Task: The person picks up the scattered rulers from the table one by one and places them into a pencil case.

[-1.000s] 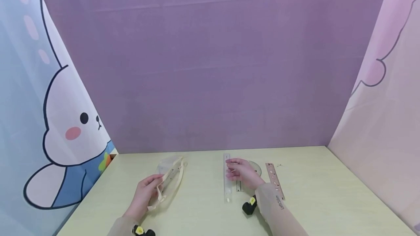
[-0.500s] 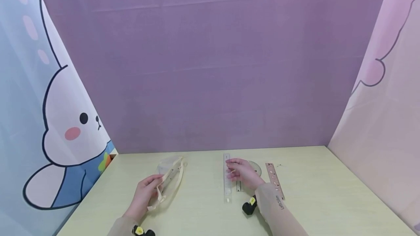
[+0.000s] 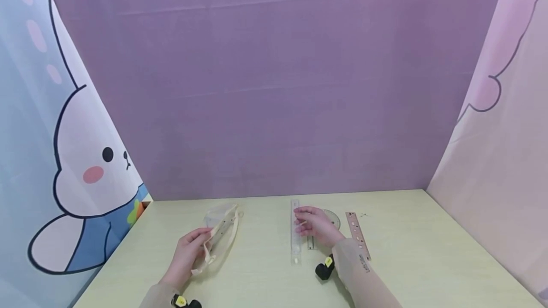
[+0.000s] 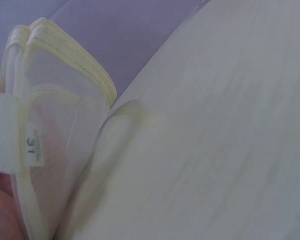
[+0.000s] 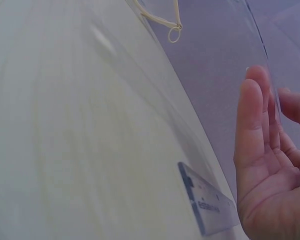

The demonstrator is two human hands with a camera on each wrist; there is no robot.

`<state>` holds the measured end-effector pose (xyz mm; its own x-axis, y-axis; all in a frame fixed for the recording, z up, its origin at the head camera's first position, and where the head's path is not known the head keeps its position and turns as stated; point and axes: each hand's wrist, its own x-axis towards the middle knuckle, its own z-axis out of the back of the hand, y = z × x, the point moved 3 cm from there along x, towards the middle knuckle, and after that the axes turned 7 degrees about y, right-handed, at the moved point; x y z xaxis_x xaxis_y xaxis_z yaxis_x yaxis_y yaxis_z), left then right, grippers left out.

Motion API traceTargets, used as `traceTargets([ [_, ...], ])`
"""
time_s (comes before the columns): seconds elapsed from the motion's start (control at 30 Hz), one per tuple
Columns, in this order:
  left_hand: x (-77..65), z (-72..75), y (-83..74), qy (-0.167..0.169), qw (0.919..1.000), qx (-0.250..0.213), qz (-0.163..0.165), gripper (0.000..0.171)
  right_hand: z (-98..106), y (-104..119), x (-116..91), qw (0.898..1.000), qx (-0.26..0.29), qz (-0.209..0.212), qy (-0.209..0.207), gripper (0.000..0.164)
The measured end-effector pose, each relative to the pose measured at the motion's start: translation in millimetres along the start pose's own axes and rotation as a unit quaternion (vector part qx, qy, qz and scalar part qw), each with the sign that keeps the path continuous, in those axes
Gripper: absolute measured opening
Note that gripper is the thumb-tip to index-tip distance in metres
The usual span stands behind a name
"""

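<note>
My left hand (image 3: 187,253) holds a sheer mesh zip pouch (image 3: 220,220) with cream edging, its thumb on the near edge. In the left wrist view the see-through side of the pouch (image 4: 55,135) shows, with a small label (image 4: 34,145) reading 31. My right hand (image 3: 318,226) pinches a long clear ruler (image 3: 296,246) between thumb and fingers, in line with the depth of the table. Partly behind the right hand are a clear protractor (image 3: 333,218) and a narrow clear ruler (image 3: 311,243). A printed end of that ruler (image 5: 210,205) appears below the hand in the right wrist view.
A pink ruler with cutouts (image 3: 358,235) lies right of the right hand, partly beside the sleeve. Small dark marks (image 3: 364,215) show beyond it on the pale table (image 3: 428,260). A purple cloth (image 3: 274,84) hangs at the table's back edge.
</note>
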<state>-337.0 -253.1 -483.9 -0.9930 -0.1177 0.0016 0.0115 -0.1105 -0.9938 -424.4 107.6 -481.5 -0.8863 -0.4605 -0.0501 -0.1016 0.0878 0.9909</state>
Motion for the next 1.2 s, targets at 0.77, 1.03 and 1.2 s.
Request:
traceTargets([
  [0.77,-1.2,1.1,-4.2,0.001,1.0000,0.002,0.004,0.036,-0.5,-1.7,0.0,1.000,0.003,0.001,0.011,0.039],
  [1.03,-1.0,1.6,-3.6,-0.001,1.0000,-0.004,0.005,0.035,-2.1,-1.7,-0.7,1.000,0.015,0.004,0.019,0.038],
  [1.2,-0.6,0.4,-4.0,-0.005,0.9999,-0.011,-0.005,0.033,-2.0,-1.9,-1.3,1.000,0.014,0.008,0.025,0.039],
])
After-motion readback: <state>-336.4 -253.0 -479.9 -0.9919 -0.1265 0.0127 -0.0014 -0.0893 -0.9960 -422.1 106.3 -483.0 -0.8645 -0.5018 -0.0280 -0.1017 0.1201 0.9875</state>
